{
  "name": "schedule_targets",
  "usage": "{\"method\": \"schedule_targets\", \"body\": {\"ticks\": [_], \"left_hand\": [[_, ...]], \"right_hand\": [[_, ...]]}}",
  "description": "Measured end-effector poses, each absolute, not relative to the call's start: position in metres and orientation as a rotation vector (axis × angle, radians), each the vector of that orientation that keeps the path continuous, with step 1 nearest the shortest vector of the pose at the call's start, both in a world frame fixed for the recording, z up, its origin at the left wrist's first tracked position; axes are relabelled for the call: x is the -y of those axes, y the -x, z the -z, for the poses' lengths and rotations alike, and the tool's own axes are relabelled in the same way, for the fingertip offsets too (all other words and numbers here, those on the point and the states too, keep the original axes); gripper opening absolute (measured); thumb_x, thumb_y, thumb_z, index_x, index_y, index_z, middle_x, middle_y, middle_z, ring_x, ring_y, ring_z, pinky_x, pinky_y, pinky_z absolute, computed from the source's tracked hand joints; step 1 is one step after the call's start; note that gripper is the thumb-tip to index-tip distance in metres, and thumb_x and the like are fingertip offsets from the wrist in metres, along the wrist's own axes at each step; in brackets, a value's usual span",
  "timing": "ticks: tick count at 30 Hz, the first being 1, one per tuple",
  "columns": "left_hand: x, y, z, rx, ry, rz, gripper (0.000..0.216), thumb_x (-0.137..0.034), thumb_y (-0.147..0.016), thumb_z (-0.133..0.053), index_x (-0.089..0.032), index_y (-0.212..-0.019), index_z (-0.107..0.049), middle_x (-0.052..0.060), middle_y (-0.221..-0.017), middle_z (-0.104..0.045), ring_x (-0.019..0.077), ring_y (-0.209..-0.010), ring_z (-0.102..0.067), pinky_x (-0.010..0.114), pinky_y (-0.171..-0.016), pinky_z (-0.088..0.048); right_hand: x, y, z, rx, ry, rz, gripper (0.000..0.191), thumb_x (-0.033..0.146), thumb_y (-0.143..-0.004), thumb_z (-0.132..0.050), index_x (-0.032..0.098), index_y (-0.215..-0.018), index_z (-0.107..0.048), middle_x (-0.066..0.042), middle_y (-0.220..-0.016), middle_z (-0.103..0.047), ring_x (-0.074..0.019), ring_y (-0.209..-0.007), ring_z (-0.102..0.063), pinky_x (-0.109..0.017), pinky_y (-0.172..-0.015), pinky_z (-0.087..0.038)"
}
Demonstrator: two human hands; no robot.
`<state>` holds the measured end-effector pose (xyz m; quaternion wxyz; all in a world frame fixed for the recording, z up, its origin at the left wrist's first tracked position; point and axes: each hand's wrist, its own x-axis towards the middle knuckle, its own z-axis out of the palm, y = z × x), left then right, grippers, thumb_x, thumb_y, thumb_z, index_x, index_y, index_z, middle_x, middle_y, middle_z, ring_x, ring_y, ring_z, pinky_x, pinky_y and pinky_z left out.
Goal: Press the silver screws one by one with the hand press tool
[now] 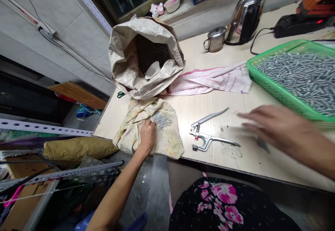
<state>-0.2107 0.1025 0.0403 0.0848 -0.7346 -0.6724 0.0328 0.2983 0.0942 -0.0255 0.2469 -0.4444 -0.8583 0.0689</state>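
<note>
My left hand [148,133] rests on a yellow flower-patterned cloth [171,147], its fingers curled in at the edge of a small pile of silver screws [162,120]. Whether it grips screws or a fold of the cloth is hidden. My right hand [272,121] is smeared by motion above the table, between the pliers and the green basket; what its fingers hold, if anything, does not show. Between my hands lie metal snap-fastener pliers [209,138] with spread handles.
A large woven sack [123,46] with dark contents and a white cup [152,70] stands behind the cloth. The green basket [274,88] of screws is at right. Behind are a towel [209,81], a metal mug [216,39], a kettle [246,18] and a charger [290,25].
</note>
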Motion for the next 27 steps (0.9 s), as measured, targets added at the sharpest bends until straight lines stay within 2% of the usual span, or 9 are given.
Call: {"method": "schedule_targets", "body": {"ticks": [2,4,10,14,18,20,23,27], "left_hand": [[-0.104,0.214,-0.043,2.041,2.216,-0.130,0.033,-0.014,-0.095,-0.037,-0.015,-0.095,-0.070,0.012,-0.093,-0.062,0.0267,-0.096,-0.053,0.036,-0.082,-0.043],[-0.104,0.218,-0.046,2.074,2.241,-0.163,0.034,-0.015,-0.095,-0.036,-0.014,-0.094,-0.070,0.012,-0.094,-0.062,0.0255,-0.095,-0.054,0.035,-0.083,-0.043],[-0.105,0.226,-0.054,2.146,2.218,-0.151,0.032,-0.016,-0.095,-0.037,-0.014,-0.092,-0.070,0.013,-0.098,-0.064,0.0257,-0.101,-0.057,0.035,-0.085,-0.045],[-0.104,0.209,-0.069,2.258,2.237,0.251,0.024,-0.022,-0.091,-0.049,-0.016,-0.089,-0.071,0.011,-0.095,-0.069,0.0249,-0.095,-0.062,0.035,-0.086,-0.047],[-0.089,0.155,-0.084,2.627,2.379,0.891,0.021,-0.034,-0.084,-0.063,-0.018,-0.091,-0.074,0.005,-0.088,-0.075,0.0191,-0.079,-0.067,0.029,-0.074,-0.051],[-0.077,0.123,-0.083,2.792,2.446,1.091,0.021,-0.036,-0.080,-0.067,-0.017,-0.087,-0.076,0.004,-0.083,-0.075,0.0180,-0.075,-0.068,0.027,-0.071,-0.052],[-0.063,0.088,-0.073,2.882,2.475,1.193,0.019,-0.033,-0.078,-0.069,-0.017,-0.084,-0.076,0.004,-0.081,-0.076,0.0172,-0.075,-0.068,0.026,-0.071,-0.051],[-0.056,0.075,-0.058,2.868,2.501,1.156,0.015,-0.030,-0.079,-0.069,-0.017,-0.082,-0.077,0.004,-0.081,-0.076,0.0168,-0.076,-0.068,0.026,-0.072,-0.051]], "right_hand": [[-0.097,-0.209,-0.022,2.522,1.100,-0.330,0.029,0.034,-0.100,-0.044,0.020,-0.117,-0.063,-0.011,-0.102,-0.064,-0.0243,-0.093,-0.060,-0.042,-0.078,-0.048],[-0.090,-0.165,-0.043,2.528,1.069,-0.324,0.032,0.032,-0.102,-0.037,0.018,-0.109,-0.065,-0.008,-0.089,-0.062,-0.0214,-0.083,-0.059,-0.038,-0.072,-0.044],[-0.076,-0.168,-0.016,2.529,1.096,-0.256,0.028,0.027,-0.102,-0.037,0.018,-0.100,-0.064,-0.007,-0.086,-0.061,-0.0203,-0.081,-0.055,-0.034,-0.070,-0.036],[-0.080,-0.164,-0.016,2.521,1.087,-0.190,0.024,0.021,-0.101,-0.040,0.017,-0.091,-0.062,-0.005,-0.081,-0.059,-0.0190,-0.077,-0.052,-0.033,-0.070,-0.033],[-0.080,-0.159,-0.026,2.531,1.069,-0.021,0.022,0.013,-0.097,-0.043,0.017,-0.083,-0.060,-0.004,-0.078,-0.057,-0.0187,-0.074,-0.046,-0.033,-0.069,-0.029],[-0.078,-0.158,-0.031,2.529,1.067,0.094,0.023,0.010,-0.096,-0.044,0.017,-0.080,-0.060,-0.004,-0.075,-0.056,-0.0188,-0.073,-0.044,-0.034,-0.068,-0.028],[-0.074,-0.159,-0.038,2.513,1.042,0.243,0.024,0.006,-0.094,-0.045,0.017,-0.080,-0.060,-0.003,-0.072,-0.055,-0.0188,-0.073,-0.042,-0.034,-0.069,-0.027],[-0.071,-0.159,-0.042,2.493,1.046,0.301,0.026,0.005,-0.094,-0.045,0.018,-0.078,-0.060,-0.002,-0.071,-0.056,-0.0183,-0.073,-0.041,-0.033,-0.069,-0.027]]}}
